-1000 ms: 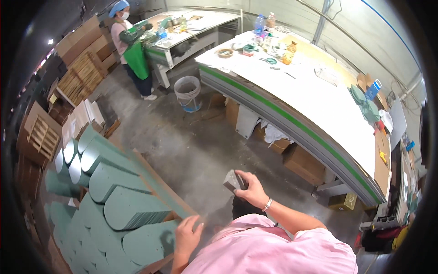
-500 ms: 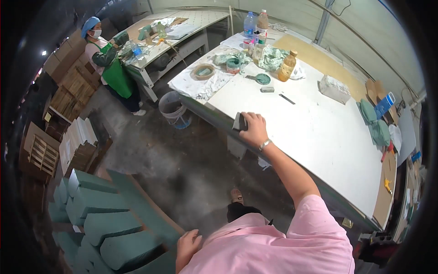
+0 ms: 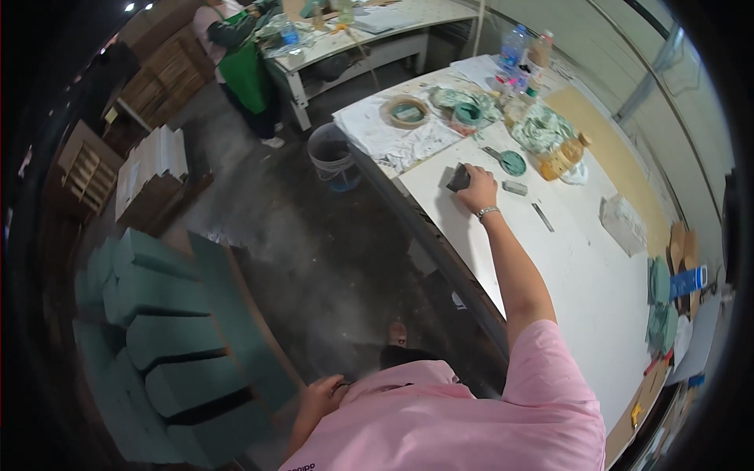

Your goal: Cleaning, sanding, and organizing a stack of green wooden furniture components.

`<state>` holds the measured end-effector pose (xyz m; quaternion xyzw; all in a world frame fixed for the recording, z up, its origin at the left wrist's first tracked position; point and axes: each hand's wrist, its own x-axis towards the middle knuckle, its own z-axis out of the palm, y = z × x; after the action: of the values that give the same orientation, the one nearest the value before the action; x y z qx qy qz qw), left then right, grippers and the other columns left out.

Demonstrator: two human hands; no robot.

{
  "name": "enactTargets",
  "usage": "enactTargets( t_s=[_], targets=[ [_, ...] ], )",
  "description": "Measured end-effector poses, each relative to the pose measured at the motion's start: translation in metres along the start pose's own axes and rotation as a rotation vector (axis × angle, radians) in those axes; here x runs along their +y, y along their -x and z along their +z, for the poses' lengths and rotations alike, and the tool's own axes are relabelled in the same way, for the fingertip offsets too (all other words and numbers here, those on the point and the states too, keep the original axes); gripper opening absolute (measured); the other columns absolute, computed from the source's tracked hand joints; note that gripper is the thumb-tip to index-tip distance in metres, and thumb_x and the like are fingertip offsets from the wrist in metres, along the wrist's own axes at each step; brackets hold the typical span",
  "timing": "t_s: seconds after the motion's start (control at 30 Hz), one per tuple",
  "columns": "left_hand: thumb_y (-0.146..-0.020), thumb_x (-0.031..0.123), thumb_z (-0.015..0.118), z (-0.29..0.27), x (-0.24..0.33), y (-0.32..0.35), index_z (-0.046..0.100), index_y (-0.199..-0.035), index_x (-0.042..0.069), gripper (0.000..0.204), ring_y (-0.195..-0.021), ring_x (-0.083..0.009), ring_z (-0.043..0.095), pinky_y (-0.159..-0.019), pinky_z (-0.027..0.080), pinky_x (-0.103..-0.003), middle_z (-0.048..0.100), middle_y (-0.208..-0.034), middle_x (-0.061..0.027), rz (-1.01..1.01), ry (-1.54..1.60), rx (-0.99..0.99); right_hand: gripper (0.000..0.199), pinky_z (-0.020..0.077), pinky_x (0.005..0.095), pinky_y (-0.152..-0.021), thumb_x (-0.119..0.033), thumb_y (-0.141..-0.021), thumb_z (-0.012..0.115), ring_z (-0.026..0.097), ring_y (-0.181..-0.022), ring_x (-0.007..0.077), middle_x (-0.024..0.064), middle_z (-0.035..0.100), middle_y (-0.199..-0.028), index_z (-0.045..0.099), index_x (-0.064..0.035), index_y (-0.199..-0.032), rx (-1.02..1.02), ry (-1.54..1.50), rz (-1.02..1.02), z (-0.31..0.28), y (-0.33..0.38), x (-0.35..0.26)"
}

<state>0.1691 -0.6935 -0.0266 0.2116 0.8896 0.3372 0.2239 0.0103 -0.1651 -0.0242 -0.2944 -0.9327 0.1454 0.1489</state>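
My right hand (image 3: 479,191) is closed around a dark rectangular block (image 3: 458,177) at the near left part of the white tabletop (image 3: 573,267). Just right of my fingers lies a small grey block (image 3: 514,188), and beyond it a scraper (image 3: 513,162) with green paste on its round end. A thin dark metal strip (image 3: 543,217) rests further right. Low at my left side, my left hand (image 3: 320,396) hangs beside the pink shirt, fingers loosely bent and partly apart, with nothing seen in them.
Bottles, a tape roll (image 3: 406,112), a paste cup (image 3: 466,116) and crumpled plastic crowd the table's far end. A whitish block (image 3: 623,224) sits at right. A bucket (image 3: 334,157) stands on the floor; green panels (image 3: 184,341) are stacked left. A person in a green apron (image 3: 243,78) works behind.
My right hand has carried the dark block from the table's near edge further onto the white top, toward the scraper. The view has shifted left and down. My left hand stays low.
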Motion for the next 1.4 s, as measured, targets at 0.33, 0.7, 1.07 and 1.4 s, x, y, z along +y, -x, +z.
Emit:
enactTargets(
  t_s=[0.33,0.7,1.07,1.4],
  targets=[
    [-0.088,0.028,0.059,0.013,-0.005,-0.005,0.066,-0.103,0.004,0.03,-0.093,-0.0358,0.062,-0.081,0.049,-0.043,0.065,-0.099,-0.0189,-0.152,0.011,-0.078,0.051,0.0495,0.0444,-0.083,-0.022,-0.062,0.072,0.061,-0.092,0.0358,0.0186,0.064,-0.095,0.064,-0.0064,-0.11,0.085,-0.054,-0.178,0.032,-0.03,0.05],
    [-0.085,0.02,0.065,-0.006,0.008,-0.004,0.067,-0.107,0.0,0.029,-0.087,-0.0295,0.07,-0.078,0.054,-0.036,0.07,-0.095,-0.0194,-0.377,0.234,-0.049,0.039,0.0439,0.0429,-0.093,-0.006,-0.066,0.069,0.054,-0.104,0.0345,0.0148,0.061,-0.109,0.067,-0.004,-0.104,0.297,-0.248,-0.136,0.031,0.001,-0.028],
    [-0.081,0.024,0.067,0.0,-0.007,-0.081,0.069,-0.105,0.004,0.031,-0.086,-0.034,0.067,-0.078,0.053,-0.039,0.068,-0.098,-0.0183,-0.155,-0.036,-0.185,0.03,0.0455,0.0397,-0.086,-0.002,-0.072,0.059,0.054,-0.103,0.031,0.0095,0.064,-0.107,0.07,-0.0096,-0.099,0.301,0.195,0.189,-0.007,-0.006,0.107],
    [-0.082,0.011,0.065,-0.046,0.04,-0.255,0.068,-0.098,0.002,0.018,-0.081,-0.0376,0.065,-0.072,0.052,-0.04,0.067,-0.09,-0.0201,0.244,-0.025,-0.283,0.033,0.0495,0.0378,-0.07,-0.012,-0.08,0.068,0.061,-0.074,0.0264,0.012,0.064,-0.088,0.067,-0.0067,-0.113,0.369,-0.197,0.362,-0.035,0.022,0.09]
  ],
)
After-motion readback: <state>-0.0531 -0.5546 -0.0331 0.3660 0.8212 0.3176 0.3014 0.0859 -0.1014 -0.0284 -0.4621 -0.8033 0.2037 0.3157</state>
